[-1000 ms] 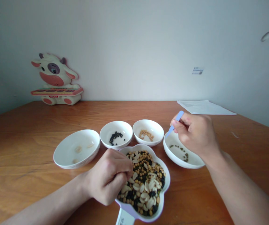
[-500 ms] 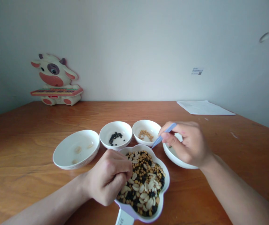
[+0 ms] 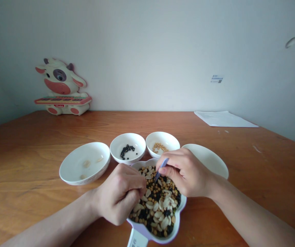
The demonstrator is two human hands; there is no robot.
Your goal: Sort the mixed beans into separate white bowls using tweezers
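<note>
My right hand pinches a pair of blue-purple tweezers, tips down among the mixed beans and peanuts. These fill a flower-shaped white and lilac scoop whose handle points toward me. At the scoop's left edge my left hand is closed in a fist; what its fingers hold, if anything, is hidden. Behind the scoop, one small white bowl has black beans, another yellow beans.
A larger white bowl with a few pale pieces is at left. Behind my right hand sits another white bowl, partly covered. A cow toy keyboard and paper sheets lie toward the wall on the wooden table.
My right hand has moved left and slightly down with the tweezers, from beside the right bowl to over the scoop. My left hand has stayed almost still.
</note>
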